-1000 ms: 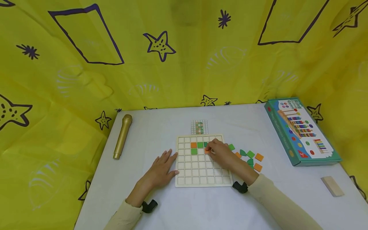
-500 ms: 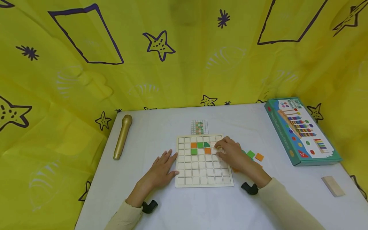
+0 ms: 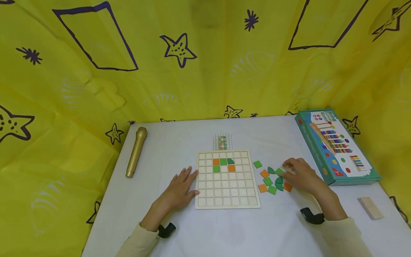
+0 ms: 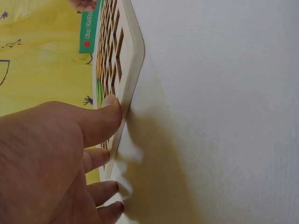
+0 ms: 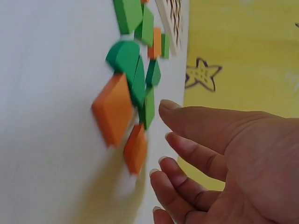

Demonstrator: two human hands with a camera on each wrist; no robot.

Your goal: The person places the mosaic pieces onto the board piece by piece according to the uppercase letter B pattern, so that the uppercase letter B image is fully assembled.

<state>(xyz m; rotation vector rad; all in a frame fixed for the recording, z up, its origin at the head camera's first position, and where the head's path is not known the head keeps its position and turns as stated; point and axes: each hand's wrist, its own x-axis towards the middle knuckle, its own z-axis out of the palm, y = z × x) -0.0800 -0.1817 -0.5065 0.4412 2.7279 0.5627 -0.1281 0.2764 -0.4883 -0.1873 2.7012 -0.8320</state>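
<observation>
A pale wooden grid board [image 3: 228, 193] lies mid-table, with orange and light green square tiles and a dark green quarter-round tile [image 3: 230, 161] set in its upper cells. My left hand [image 3: 179, 191] rests flat beside it, fingers spread; the thumb [image 4: 105, 119] touches the board's edge in the left wrist view. To the right of the board, my right hand [image 3: 302, 175] hovers over loose tiles, fingers loosely bent and holding nothing. Closest to its fingers are a light green square tile [image 3: 279, 172] and, in the right wrist view, an orange square tile [image 5: 136, 149].
A small printed pattern card [image 3: 222, 141] lies behind the board. The gold microphone-shaped stick [image 3: 136, 152] is at the table's left. At right are a green game box [image 3: 338, 148] and a small wooden block [image 3: 370, 208]. A yellow patterned cloth [image 3: 205, 82] hangs around the table.
My right hand has let go of the orange tile, which sits in a board cell, and moved right from the board to over the loose tiles. The left hand stays at the board's edge.
</observation>
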